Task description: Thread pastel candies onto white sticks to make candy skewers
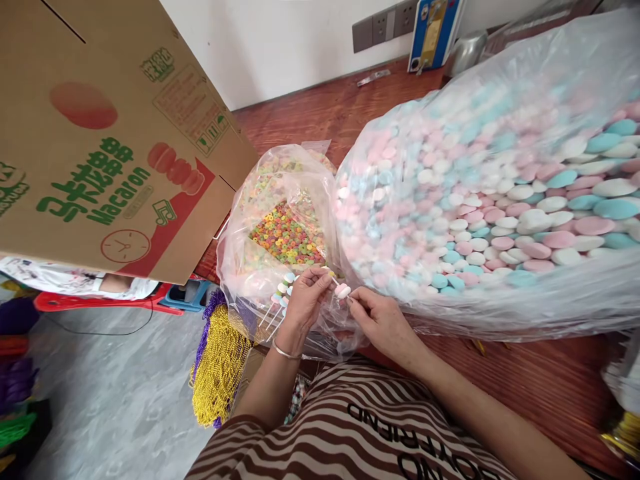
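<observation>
My left hand [309, 293] pinches one end of a thin white stick in front of the small bag of colourful ring pieces [287, 233]. My right hand [383, 323] is closed near the stick's other end. Between the two hands, pink and white candies [343, 291] sit on the stick. Several filled sticks with blue, white and pink candies [284, 290] lie beside my left hand, on the small bag's plastic. On the right, a large clear bag [480, 220] bulges with pink, white and blue candies.
A big cardboard box [115, 133] stands at the left on the reddish wooden table [300, 110]. Yellow and purple bead strands [220, 367] hang at the table's front edge. A blue package [435, 33] and wall sockets [383, 28] are at the back.
</observation>
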The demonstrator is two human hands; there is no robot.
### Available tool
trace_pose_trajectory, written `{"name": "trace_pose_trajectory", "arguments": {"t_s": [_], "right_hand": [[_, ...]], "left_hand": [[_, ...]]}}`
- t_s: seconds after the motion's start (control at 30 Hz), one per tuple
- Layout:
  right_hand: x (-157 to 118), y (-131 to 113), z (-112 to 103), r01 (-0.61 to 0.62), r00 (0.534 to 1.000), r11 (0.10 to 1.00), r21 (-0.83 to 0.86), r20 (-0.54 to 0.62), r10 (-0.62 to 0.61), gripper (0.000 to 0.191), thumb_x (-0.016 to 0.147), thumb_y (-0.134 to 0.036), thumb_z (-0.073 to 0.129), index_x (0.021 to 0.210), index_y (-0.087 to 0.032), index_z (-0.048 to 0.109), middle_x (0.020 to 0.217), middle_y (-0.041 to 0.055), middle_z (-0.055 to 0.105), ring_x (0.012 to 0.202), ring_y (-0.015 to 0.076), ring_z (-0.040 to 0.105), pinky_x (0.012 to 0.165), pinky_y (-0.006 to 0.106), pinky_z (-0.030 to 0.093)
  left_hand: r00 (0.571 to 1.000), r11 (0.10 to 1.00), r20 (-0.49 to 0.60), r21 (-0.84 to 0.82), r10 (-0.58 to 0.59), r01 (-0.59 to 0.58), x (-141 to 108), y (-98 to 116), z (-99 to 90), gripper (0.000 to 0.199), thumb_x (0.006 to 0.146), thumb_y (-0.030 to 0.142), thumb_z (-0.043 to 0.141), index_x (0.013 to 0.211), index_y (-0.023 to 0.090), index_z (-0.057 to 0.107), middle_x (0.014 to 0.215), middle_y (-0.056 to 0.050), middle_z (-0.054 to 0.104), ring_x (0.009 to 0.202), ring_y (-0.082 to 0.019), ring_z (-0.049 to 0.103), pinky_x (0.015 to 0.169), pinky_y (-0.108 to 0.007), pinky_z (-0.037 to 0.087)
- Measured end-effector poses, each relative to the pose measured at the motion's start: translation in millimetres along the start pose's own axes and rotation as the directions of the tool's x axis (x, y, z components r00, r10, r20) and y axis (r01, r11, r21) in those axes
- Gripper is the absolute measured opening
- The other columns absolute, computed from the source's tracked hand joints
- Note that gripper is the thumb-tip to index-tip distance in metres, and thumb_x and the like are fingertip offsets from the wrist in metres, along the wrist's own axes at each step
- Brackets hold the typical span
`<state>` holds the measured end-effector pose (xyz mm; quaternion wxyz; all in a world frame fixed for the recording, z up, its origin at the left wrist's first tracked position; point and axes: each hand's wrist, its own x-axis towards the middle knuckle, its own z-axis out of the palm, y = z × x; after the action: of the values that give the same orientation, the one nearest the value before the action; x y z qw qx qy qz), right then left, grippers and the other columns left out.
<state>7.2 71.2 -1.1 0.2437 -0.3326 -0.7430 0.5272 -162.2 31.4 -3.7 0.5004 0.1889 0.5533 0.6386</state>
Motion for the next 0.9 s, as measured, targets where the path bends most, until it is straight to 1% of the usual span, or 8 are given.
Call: {"name": "trace_pose_trajectory", "arguments": {"t_s": [0.17, 0.23, 0.3, 0.37, 0.43, 0.47, 0.63, 0.9], "right_hand": [[-10, 14, 1, 0.014, 1.000, 0.998, 0.064, -0.029, -0.012, 0.026, 0.098, -0.032, 0.046, 0.083, -0.019, 0.063, 0.067, -0.0018, 0.057, 0.061, 0.0144, 0.049, 0.059, 0.026, 0.035], [-15, 20, -1, 0.028, 0.999, 0.994, 0.108, -0.032, -0.024, 0.026, 0.099, -0.033, 0.047, 0.085, -0.019, 0.064, 0.069, -0.0015, 0.059, 0.063, 0.0144, 0.052, 0.061, 0.025, 0.037], [-19, 25, -3, 0.027, 0.999, 0.991, 0.133, -0.038, -0.022, 0.025, 0.099, -0.034, 0.048, 0.087, -0.019, 0.066, 0.072, -0.0012, 0.061, 0.065, 0.0144, 0.054, 0.062, 0.025, 0.039], [-22, 28, -5, 0.013, 0.999, 0.990, 0.138, -0.051, -0.006, 0.025, 0.098, -0.034, 0.049, 0.088, -0.019, 0.066, 0.073, -0.0011, 0.062, 0.065, 0.0144, 0.054, 0.062, 0.025, 0.040], [-24, 30, -6, 0.001, 0.998, 0.990, 0.139, -0.057, 0.007, 0.025, 0.097, -0.034, 0.050, 0.088, -0.019, 0.066, 0.073, -0.0011, 0.062, 0.065, 0.0144, 0.053, 0.061, 0.025, 0.039], [-24, 30, -6, -0.001, 0.998, 0.990, 0.138, -0.057, 0.009, 0.025, 0.097, -0.034, 0.049, 0.088, -0.019, 0.066, 0.073, -0.0011, 0.062, 0.065, 0.0145, 0.053, 0.061, 0.025, 0.039], [-30, 30, -1, -0.001, 0.998, 0.990, 0.143, -0.059, 0.009, 0.027, 0.097, -0.036, 0.048, 0.086, -0.019, 0.066, 0.072, -0.0014, 0.060, 0.066, 0.0144, 0.052, 0.062, 0.025, 0.039], [-23, 24, 10, 0.054, 0.995, 0.984, 0.169, -0.092, -0.039, 0.029, 0.095, -0.038, 0.049, 0.089, -0.018, 0.069, 0.075, 0.0003, 0.065, 0.070, 0.0162, 0.057, 0.065, 0.026, 0.041]], "left_hand": [[0.976, 0.964, 0.211, 0.267, -0.060, 0.001, 0, 7, -11.5, 0.060, 0.067, 0.029, 0.089, 0.121, 0.021, 0.064, 0.072, 0.004, 0.069, 0.068, -0.012, 0.066, 0.070, -0.025, 0.052], [0.974, 0.892, 0.220, 0.449, -0.050, -0.055, 8, 14, -22.8, 0.061, 0.073, 0.028, 0.084, 0.129, 0.021, 0.062, 0.079, 0.000, 0.072, 0.072, -0.015, 0.067, 0.072, -0.028, 0.053], [0.983, 0.719, 0.131, 0.670, 0.128, -0.183, 23, 20, -33.6, 0.033, 0.084, 0.030, 0.072, 0.116, 0.020, 0.070, 0.083, -0.003, 0.073, 0.075, -0.017, 0.067, 0.074, -0.031, 0.053], [0.928, 0.418, 0.126, 0.865, 0.352, -0.276, 40, 22, -40.2, 0.017, 0.091, 0.025, 0.060, 0.099, 0.020, 0.075, 0.091, -0.006, 0.074, 0.086, -0.020, 0.067, 0.083, -0.035, 0.053], [0.880, 0.165, 0.215, 0.937, 0.423, -0.308, 57, 20, -41.8, 0.020, 0.091, 0.017, 0.056, 0.093, 0.021, 0.076, 0.099, -0.008, 0.074, 0.098, -0.022, 0.066, 0.091, -0.037, 0.050], [0.876, 0.097, 0.252, 0.944, 0.412, -0.317, 64, 18, -41.1, 0.020, 0.089, 0.015, 0.057, 0.092, 0.021, 0.076, 0.100, -0.008, 0.073, 0.100, -0.023, 0.065, 0.093, -0.037, 0.050], [0.881, 0.053, 0.257, 0.952, 0.397, -0.301, 77, 6, -38.2, 0.016, 0.087, 0.014, 0.060, 0.082, 0.020, 0.074, 0.092, -0.008, 0.073, 0.096, -0.024, 0.065, 0.093, -0.036, 0.049], [0.858, 0.018, 0.181, 0.976, 0.481, -0.216, 74, 9, -45.6, 0.026, 0.088, 0.010, 0.051, 0.099, 0.018, 0.073, 0.106, -0.011, 0.072, 0.106, -0.026, 0.063, 0.097, -0.039, 0.046]]}}
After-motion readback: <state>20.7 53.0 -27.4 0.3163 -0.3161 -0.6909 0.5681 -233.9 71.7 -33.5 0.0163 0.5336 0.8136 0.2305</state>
